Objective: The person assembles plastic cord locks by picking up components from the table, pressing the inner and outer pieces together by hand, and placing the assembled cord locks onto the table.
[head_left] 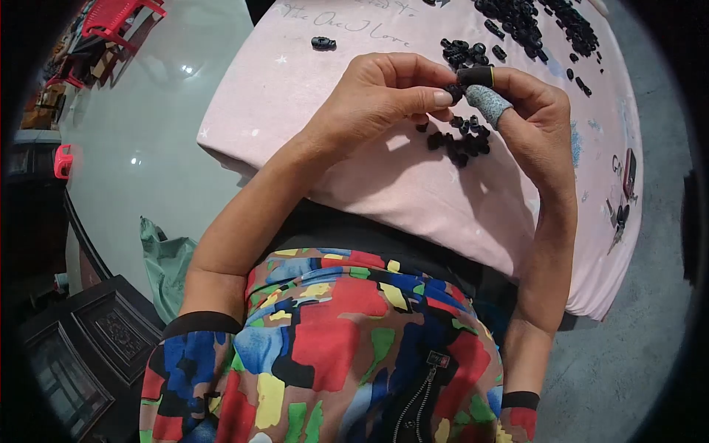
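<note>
My left hand (377,92) pinches a small black plastic part (455,92), which looks like a piece of a cord lock, between thumb and index finger. My right hand (535,118) closes on the same part from the other side. Its thumb wears a grey speckled wrap (487,105) and its index finger a black sleeve (475,77) with a yellow edge. Fingertips partly cover the part. Just below both hands lies a small pile of black plastic parts (464,142) on the pink cloth (288,103). Another black pile (461,53) sits right behind my fingers.
A single black cord lock (323,43) lies at the cloth's left. Larger heaps of black pieces (517,26) spread at the back right. Keys (619,221) and a dark red object (630,173) lie near the right edge. A red plastic stool (118,22) stands on the floor.
</note>
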Demonstrator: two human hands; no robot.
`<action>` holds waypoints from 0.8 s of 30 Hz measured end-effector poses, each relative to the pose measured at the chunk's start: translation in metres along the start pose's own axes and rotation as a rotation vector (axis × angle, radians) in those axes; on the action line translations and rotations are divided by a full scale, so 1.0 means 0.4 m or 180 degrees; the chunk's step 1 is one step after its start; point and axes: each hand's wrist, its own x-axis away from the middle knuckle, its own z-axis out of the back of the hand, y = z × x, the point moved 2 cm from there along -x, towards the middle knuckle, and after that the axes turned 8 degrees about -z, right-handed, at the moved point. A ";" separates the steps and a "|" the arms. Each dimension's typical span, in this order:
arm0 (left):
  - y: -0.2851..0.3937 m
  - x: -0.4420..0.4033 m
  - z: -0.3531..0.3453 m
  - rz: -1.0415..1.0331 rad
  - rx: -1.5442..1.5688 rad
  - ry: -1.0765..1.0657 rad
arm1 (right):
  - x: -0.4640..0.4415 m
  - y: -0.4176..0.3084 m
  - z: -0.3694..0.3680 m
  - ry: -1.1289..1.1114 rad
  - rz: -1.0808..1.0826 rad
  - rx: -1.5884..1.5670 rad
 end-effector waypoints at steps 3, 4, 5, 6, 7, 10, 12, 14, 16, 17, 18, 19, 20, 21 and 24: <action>0.001 0.002 -0.004 -0.0063 -0.0017 0.0001 | 0.001 0.000 0.002 0.0014 -0.0012 0.0155; -0.003 0.002 -0.006 -0.0108 0.0017 -0.0005 | 0.003 0.000 0.002 0.0016 -0.0027 0.0194; -0.005 0.002 -0.007 -0.0153 0.0049 -0.0011 | 0.004 0.001 0.001 0.0030 0.0041 0.0148; -0.006 0.003 -0.009 -0.0124 0.0073 0.0014 | 0.005 0.003 -0.002 0.0046 0.0107 0.0099; -0.005 0.005 -0.011 -0.0095 0.0096 0.0039 | 0.007 0.003 -0.005 0.0062 0.0174 0.0051; -0.009 0.006 -0.017 -0.0063 0.0156 0.0110 | 0.017 -0.018 -0.007 0.0044 0.0204 0.0462; -0.011 0.009 -0.020 -0.0035 0.0108 0.0157 | 0.016 -0.016 -0.007 0.0001 0.0170 0.0457; -0.011 0.010 -0.021 -0.0001 -0.0027 0.0203 | 0.015 -0.012 -0.009 0.0037 0.0205 0.0554; -0.014 0.011 -0.019 -0.0009 -0.0123 0.0198 | 0.017 -0.008 -0.014 0.0147 0.0301 0.0748; -0.014 0.011 -0.018 -0.0016 -0.0171 0.0195 | 0.014 -0.004 -0.014 0.0071 0.0213 0.0652; -0.016 0.012 -0.016 0.0000 -0.0145 0.0184 | 0.010 0.001 -0.013 -0.0002 0.0126 0.0560; -0.019 0.015 -0.013 0.0013 -0.0116 0.0175 | 0.007 0.005 -0.012 -0.0076 0.0040 0.0472; -0.020 0.017 -0.011 0.0021 -0.0087 0.0165 | 0.004 0.011 -0.010 -0.0145 -0.0015 0.0268; -0.017 0.018 -0.010 0.0095 0.0058 0.0129 | 0.002 0.019 -0.007 -0.0214 -0.0068 0.0065; 0.000 0.021 -0.008 0.0215 0.0346 0.0050 | -0.004 0.020 0.004 -0.0321 -0.0233 -0.0124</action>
